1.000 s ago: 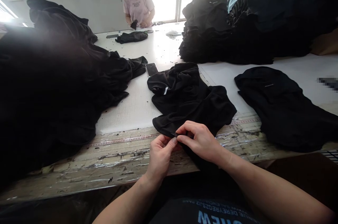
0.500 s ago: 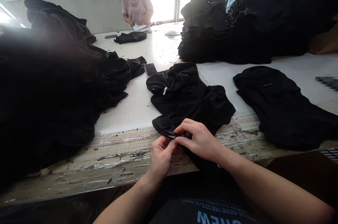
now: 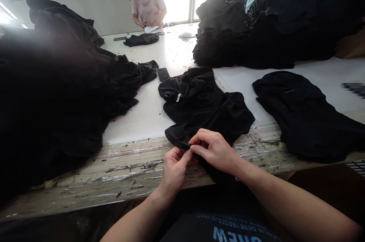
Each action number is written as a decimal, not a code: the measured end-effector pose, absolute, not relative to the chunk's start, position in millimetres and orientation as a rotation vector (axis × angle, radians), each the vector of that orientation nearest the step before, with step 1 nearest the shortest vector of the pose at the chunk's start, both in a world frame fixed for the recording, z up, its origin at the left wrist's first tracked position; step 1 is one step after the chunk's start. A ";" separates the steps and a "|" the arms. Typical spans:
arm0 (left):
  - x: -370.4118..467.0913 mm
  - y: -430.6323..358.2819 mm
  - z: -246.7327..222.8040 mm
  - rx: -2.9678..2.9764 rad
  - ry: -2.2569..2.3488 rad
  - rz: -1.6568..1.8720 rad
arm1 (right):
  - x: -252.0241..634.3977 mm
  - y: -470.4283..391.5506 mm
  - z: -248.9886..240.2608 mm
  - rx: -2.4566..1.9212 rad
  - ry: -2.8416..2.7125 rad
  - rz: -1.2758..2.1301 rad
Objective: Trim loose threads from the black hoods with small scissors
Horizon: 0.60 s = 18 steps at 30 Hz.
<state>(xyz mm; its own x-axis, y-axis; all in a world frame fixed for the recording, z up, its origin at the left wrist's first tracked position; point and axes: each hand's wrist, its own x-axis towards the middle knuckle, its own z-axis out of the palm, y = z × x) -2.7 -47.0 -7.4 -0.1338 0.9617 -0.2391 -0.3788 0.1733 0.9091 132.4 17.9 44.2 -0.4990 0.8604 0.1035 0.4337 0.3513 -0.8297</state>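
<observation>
A black garment with a small white label lies crumpled at the table's front edge, and part of it hangs over the edge. My left hand pinches the garment's near hem between thumb and fingers. Just right of it, my right hand is closed at the same hem, its fingertips almost touching my left thumb. Only a dark sliver of the small blade tool shows between my right fingers; the rest is hidden by the hand.
A large black fabric heap fills the left. Stacked black garments stand at the back right, with one flat black garment nearer. A phone lies behind the held garment. Across the table, a person handles something white.
The silver blade that showed at my right fingertips is now mostly hidden. My right fingers have shifted slightly against the hem; my left hand has hardly moved.
</observation>
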 end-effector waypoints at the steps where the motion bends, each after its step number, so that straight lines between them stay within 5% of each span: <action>1: -3.6 -46.2 -6.6 0.677 1.143 1.340 | 133.7 18.8 44.4 -1.127 -2.061 1.045; 18: -6.7 -37.6 10.2 0.444 0.998 1.444 | 146.0 8.2 35.7 -1.156 -2.025 0.999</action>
<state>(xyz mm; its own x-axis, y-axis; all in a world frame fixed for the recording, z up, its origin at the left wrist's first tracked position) -6.7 -37.6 10.2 -0.1629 0.9421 -0.2930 -0.6074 0.1383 0.7823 146.0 8.2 35.7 -0.4442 0.8870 0.1265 0.4394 0.3387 -0.8320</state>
